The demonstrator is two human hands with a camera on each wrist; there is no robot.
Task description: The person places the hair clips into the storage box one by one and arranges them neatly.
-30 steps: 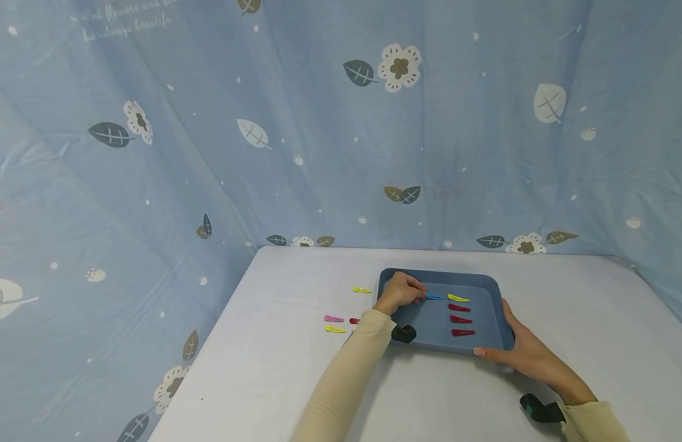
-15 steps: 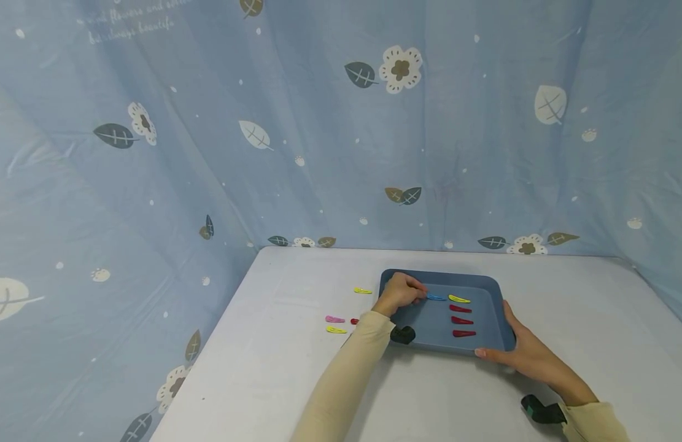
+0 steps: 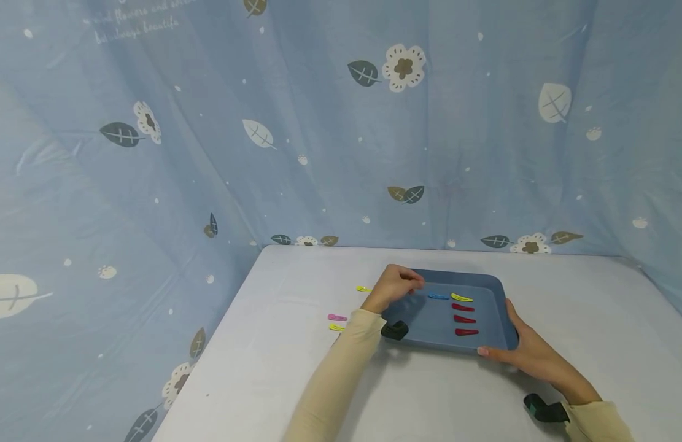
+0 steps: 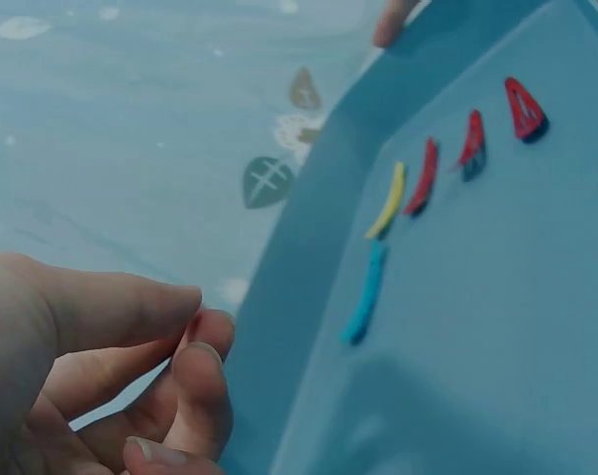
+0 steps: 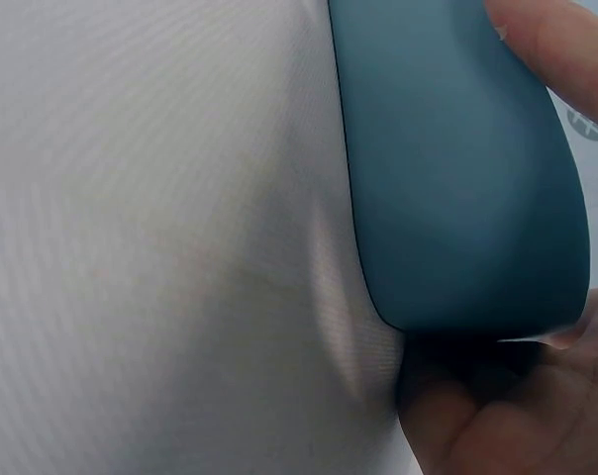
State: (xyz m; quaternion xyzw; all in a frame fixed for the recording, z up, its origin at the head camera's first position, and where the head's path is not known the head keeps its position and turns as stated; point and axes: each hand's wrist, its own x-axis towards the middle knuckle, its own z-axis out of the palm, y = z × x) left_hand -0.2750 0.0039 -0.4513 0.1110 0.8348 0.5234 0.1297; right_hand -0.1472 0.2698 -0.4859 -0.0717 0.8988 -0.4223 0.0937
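Observation:
A blue snap hair clip (image 3: 438,296) lies in the blue-grey tray (image 3: 423,319), left of a yellow hair clip (image 3: 462,298). Below the yellow one, three red hair clips run in a column, the nearest red clip (image 3: 466,332) close to the tray's front. Over the tray's left side hovers my left hand (image 3: 393,288), its fingers loosely bent and the fingertips close together with nothing visible between them, apart from the blue clip (image 4: 364,293). My right hand (image 3: 531,353) grips the tray's near right corner, thumb at the front wall, fingers along the right side.
On the white table (image 3: 252,368), left of the tray, lie a pink hair clip (image 3: 337,317) and two yellow ones, partly behind the left arm. A blue patterned curtain (image 3: 318,123) stands behind the table and along its left.
My left hand has let go of the blue clip and drawn back a little to the left and up. The blue clip stays in the tray. The right hand keeps its grip.

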